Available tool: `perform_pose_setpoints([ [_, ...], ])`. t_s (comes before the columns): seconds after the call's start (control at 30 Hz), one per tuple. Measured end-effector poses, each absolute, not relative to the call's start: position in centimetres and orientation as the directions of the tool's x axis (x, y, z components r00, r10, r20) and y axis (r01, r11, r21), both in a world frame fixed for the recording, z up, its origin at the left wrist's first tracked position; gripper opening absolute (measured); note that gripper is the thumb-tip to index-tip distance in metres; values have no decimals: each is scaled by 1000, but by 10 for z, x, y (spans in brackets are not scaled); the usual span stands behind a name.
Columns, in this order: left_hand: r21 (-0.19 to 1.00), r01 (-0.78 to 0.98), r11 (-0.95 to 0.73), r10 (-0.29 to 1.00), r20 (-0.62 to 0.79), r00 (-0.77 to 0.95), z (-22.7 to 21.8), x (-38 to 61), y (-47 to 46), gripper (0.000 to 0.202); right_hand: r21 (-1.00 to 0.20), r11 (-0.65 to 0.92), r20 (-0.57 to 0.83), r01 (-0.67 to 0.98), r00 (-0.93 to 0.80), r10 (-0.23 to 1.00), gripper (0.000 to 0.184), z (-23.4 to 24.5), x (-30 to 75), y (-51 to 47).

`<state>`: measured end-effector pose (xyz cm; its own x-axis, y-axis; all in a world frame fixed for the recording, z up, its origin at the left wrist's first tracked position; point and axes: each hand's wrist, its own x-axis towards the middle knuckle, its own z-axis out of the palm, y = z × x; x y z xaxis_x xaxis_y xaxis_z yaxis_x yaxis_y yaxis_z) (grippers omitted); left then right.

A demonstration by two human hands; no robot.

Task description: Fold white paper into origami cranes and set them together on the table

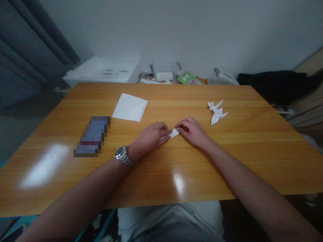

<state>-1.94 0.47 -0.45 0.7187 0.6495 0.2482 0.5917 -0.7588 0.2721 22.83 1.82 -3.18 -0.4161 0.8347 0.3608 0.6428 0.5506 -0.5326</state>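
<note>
1. Fingers on my left hand (150, 135) are close together, pinching one end of a small white paper (174, 133).
2. On my right hand (196, 131), they pinch too, at the other end.
3. That paper is between my hands, on or just over the worktop (156, 174); I can't tell which.
4. It looks part folded to me, with no bird shape yet, so I think more folds are left.
5. Two birds (219, 115) of folded paper sit to the right and look done.
6. One flat sheet (130, 107), farther off to the left, looks not folded at all.
7. Behind the worktop, a white tub (101, 78) stands at the left; I can't tell what is in it.
</note>
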Motion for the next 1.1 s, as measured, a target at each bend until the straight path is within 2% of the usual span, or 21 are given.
perform_pose_setpoints([
  [0.2, 245, 620, -745, 666, 227, 711, -2, -17, 1, 30, -519, 584, 417, 624, -411, 810, 13, -29, 228, 16],
  [0.4, 240, 657, -715, 697, 175, 695, 0, -15, 0, 30, -474, 663, 433, 579, -502, 749, 19, -22, 227, 12],
  [0.6, 264, 687, -677, 736, 232, 636, -2, -15, -4, 26, -472, 688, 405, 551, -557, 725, 17, -25, 227, 12],
  [0.83, 296, 604, -740, 672, 282, 685, -3, -22, 4, 24, -490, 696, 367, 525, -601, 711, 19, -24, 230, 13],
  [1.1, 353, 520, -778, 618, 281, 734, -8, -26, 9, 20, -485, 723, 362, 492, -640, 678, 30, -29, 231, 16],
])
